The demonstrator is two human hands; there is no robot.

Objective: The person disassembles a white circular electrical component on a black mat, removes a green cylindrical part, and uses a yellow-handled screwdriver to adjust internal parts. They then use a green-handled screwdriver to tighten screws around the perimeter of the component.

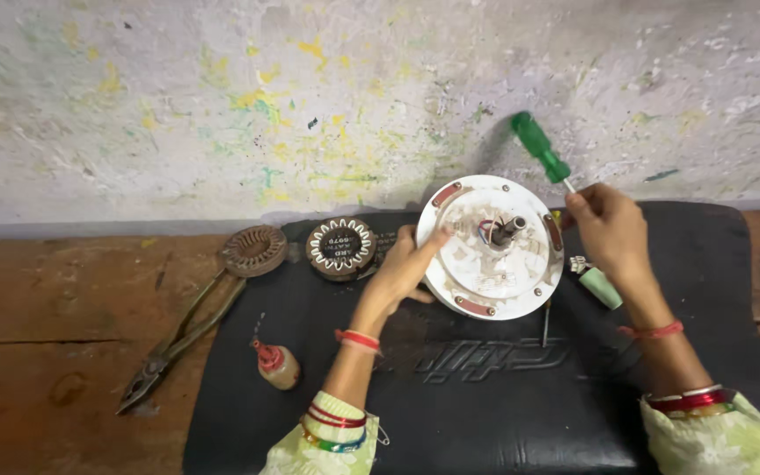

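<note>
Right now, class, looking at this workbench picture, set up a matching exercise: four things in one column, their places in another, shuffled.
Things:
1. screwdriver
2. pliers
3. small bottle
4. white round motor housing

Places:
A. on the mat, near the left forearm
B. under the left hand
C. in the right hand
D. on the wooden surface, left of the mat

Pairs: 1-C, 2-D, 3-A, 4-B

A black rubber mat point(485, 405) is spread on the wooden tabletop point(54, 308), on which pliers point(178, 339) and a rusty ring-shaped core point(254, 250) are laid beside it.
</note>
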